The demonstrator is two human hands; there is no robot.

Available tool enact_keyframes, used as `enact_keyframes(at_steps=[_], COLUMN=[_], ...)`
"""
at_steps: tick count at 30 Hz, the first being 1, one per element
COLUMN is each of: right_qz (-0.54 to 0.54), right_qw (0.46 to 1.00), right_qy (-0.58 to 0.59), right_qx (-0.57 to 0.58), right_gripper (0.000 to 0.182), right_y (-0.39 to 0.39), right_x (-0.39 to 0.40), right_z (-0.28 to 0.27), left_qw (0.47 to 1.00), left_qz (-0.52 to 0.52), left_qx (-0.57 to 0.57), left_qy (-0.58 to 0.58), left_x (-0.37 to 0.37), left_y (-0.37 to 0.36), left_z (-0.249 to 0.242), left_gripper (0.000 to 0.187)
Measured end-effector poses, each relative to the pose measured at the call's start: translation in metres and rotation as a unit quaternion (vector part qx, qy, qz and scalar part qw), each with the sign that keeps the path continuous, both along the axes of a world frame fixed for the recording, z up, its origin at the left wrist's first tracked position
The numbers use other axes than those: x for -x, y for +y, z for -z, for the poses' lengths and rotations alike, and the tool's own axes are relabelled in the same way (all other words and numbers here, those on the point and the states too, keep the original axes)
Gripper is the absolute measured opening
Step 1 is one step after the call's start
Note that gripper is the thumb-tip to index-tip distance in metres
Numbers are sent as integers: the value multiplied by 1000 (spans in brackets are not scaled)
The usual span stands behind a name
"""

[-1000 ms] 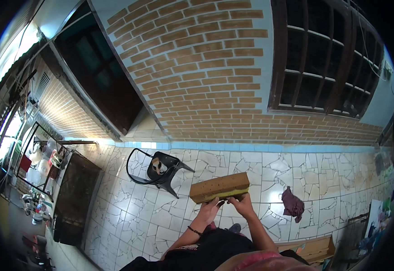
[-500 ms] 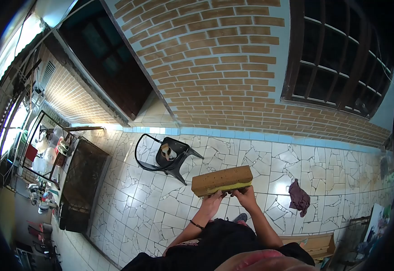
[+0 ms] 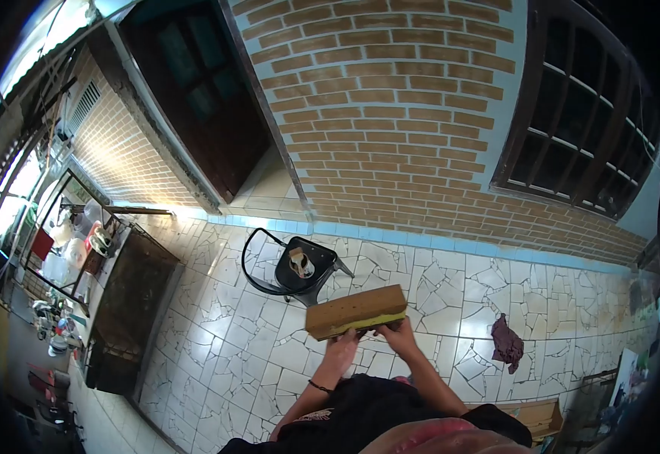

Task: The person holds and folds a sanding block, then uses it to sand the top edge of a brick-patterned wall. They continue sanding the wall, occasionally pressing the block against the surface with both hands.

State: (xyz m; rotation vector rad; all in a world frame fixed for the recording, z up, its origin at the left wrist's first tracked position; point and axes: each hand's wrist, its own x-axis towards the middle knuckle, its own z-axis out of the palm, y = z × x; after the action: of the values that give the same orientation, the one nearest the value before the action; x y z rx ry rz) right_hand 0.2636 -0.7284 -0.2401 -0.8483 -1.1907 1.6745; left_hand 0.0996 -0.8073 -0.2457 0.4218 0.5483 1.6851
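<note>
A long brown block-like piece (image 3: pixel 356 307) with a yellow-green strip along its near lower edge is held up over the tiled floor. My left hand (image 3: pixel 342 351), with a dark band at the wrist, grips its near edge left of the middle. Toward its right end, my right hand (image 3: pixel 399 337) grips the same edge. The undersides of the fingers are partly hidden by the piece. Just beyond the piece stands a black chair (image 3: pixel 297 269) with a small brown and white item (image 3: pixel 300 262) on its seat.
A crumpled dark red cloth (image 3: pixel 507 343) lies on the floor at the right. Near my body on the right is a wooden box (image 3: pixel 530 418). A cluttered counter (image 3: pixel 129 303) stands at the left. Behind are a brick wall (image 3: pixel 390 106), a door and a barred window.
The view has shifted and tilted slightly. Both hands and the brown piece sit further left and a little lower in view, with the piece closer to the chair. Both hands keep their grip.
</note>
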Motion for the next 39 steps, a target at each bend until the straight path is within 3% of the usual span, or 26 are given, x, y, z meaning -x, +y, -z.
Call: enact_keyframes(at_steps=[1, 2, 3, 4, 6, 9, 10, 11, 13, 16, 17, 18, 21, 24, 32, 39], right_qz=[-18, -30, -44, -61, -85, -60, -53, -47, -32, -15, -11, -7, 11, 25, 42, 49], right_qw=[999, 999, 999, 997, 996, 998, 998, 998, 999, 999, 999, 999, 1000, 999, 999, 998], right_qy=[28, 24, 27, 39, 21, 29, 38, 37, 42, 45, 38, 32, 15, 17, 21, 30], right_qx=[-12, -15, -3, -5, -4, 4, -6, -8, -4, 6, 11, 18, 18, 14, -9, -4], right_gripper=[25, 26, 24, 22, 19, 18, 19, 19, 20, 21, 21, 22, 20, 20, 22, 24], right_y=[-3, -6, -12, -16, -19, -26, -24, -24, -31, -42, -45, -50, -56, -57, -41, -42], right_x=[21, 42, 61, 77, 104, 136, 145, 151, 160, 167, 168, 168, 164, 160, 164, 190], right_z=[3, 8, -7, -17, -12, -23, -18, -12, -18, -21, -20, -21, -20, -12, -19, -12], left_qw=[999, 881, 556, 546, 528, 405, 352, 438, 620, 700, 909, 996, 997, 996, 995, 997], left_qz=[8, 47, 76, 78, 11, 70, -3, -33, 1, 81, 76, 62, 69, 79, 99, 71], left_qx=[34, 146, 218, 242, 149, 110, 44, 24, 33, 36, 27, 19, 45, -16, 21, -18], left_qy=[-9, 447, 799, 798, 836, 905, 935, 898, 784, 708, 409, 55, 9, -29, -14, 21], left_x=[20, 43, 63, 76, 112, 150, 159, 168, 180, 190, 184, 177, 169, 165, 182, 195], left_y=[-2, -7, -9, -12, -21, -26, -24, -24, -22, -20, -19, -21, -18, -16, -7, -14], left_z=[-1, -2, -14, -24, 1, -17, -12, 2, -4, -8, -8, -11, -13, -19, -27, -34], left_gripper=[47, 32, 27, 34, 36, 37, 37, 36, 37, 33, 34, 34, 42, 46, 41, 40])
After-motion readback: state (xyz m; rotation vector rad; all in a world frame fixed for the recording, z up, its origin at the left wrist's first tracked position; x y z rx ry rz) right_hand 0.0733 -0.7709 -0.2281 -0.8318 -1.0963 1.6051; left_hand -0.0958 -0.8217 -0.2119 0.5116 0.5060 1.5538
